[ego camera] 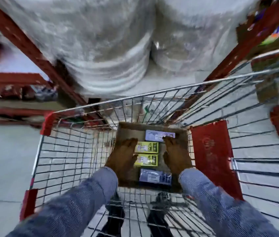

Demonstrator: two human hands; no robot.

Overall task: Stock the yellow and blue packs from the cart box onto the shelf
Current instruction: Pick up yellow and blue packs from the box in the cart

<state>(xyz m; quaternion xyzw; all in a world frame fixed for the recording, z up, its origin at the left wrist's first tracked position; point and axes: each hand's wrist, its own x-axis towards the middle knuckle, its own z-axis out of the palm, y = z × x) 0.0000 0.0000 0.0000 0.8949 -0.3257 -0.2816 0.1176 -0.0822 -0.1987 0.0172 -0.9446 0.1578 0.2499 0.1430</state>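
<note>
Wire shopping cart (pixel 77 151) fills the lower frame, with red plastic corner guards and a red panel (pixel 211 156) on its right side. Red shelf uprights (pixel 24 43) run diagonally at far left and far right. Between them sit large bundles wrapped in clear plastic (pixel 118 48), blurred. More shelves with blurred goods at far left and far right. Grey floor on the left. The cart's far rim stands between the box and the shelving.

Cardboard box (pixel 125 132) sits in the cart basket, open on top. Four packs are visible inside, in a near-to-far row: one blue pack (pixel 154 176) nearest, two yellow packs, near one (pixel 148 159) and far one (pixel 148 147), touching each other, then one lighter blue pack (pixel 157 135) farthest, shifted a bit right.

Both arms reach forward and down into the box, blue checked sleeves (pixel 87 190) to the wrists. Left hand (pixel 123 156) lies along the left ends of the yellow packs, palm down, fingers together and extended far, thumb against the near yellow pack. Right hand (pixel 175 154) is on the right side of the yellow packs, thumb spread toward them, fingertips (pixel 167 138) touching the far blue pack. Neither hand is closed around a pack; whether the packs are pressed between the palms cannot be told.
</note>
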